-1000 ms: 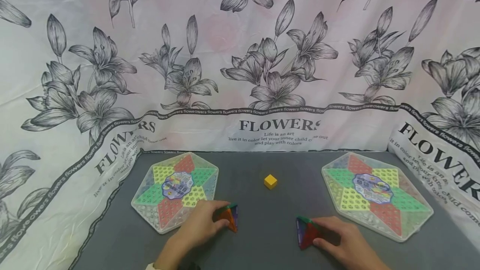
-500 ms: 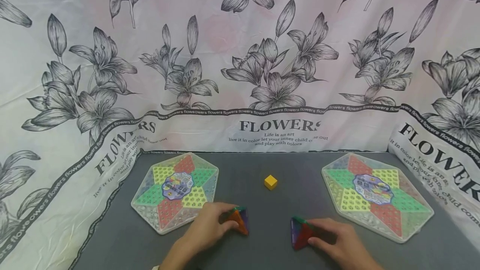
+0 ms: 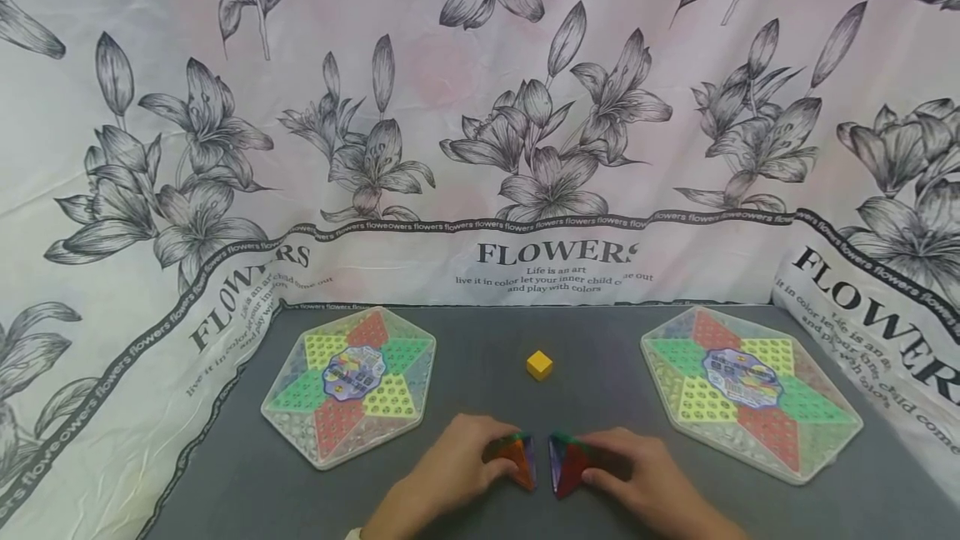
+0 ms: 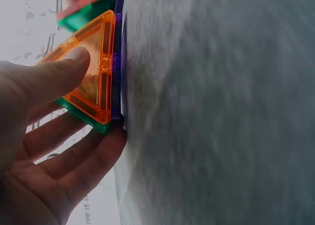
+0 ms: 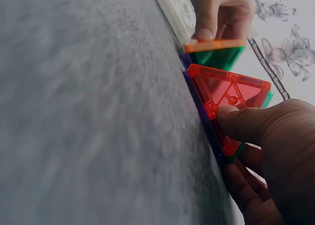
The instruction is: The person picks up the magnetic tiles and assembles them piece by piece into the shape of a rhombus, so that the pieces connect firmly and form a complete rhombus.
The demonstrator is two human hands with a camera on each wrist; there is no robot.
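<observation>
My left hand (image 3: 453, 469) pinches a small pyramid of translucent magnetic tiles (image 3: 519, 458), its thumb on the orange triangle (image 4: 92, 82) and its fingers behind the green side. A purple tile (image 4: 117, 62) forms its base along the grey tabletop. Opposite it, my right hand (image 3: 648, 477) holds a matching pyramid (image 3: 570, 467), thumb pressed on the red triangle (image 5: 231, 94), with green and purple faces behind. The two pyramids face each other with a narrow gap between them in the head view. Beyond them sits a yellow cube (image 3: 539, 365).
Two hexagonal game boards with coloured star patterns lie flat, one at left (image 3: 339, 427) and one at right (image 3: 768, 432). A white floral cloth (image 3: 555, 273) hangs behind the grey table (image 3: 480, 382) and along its sides.
My left hand has moved right with the orange pyramid, and my right hand has moved left with the red one. The wide gap between the pyramids has narrowed; the cube and boards stay put.
</observation>
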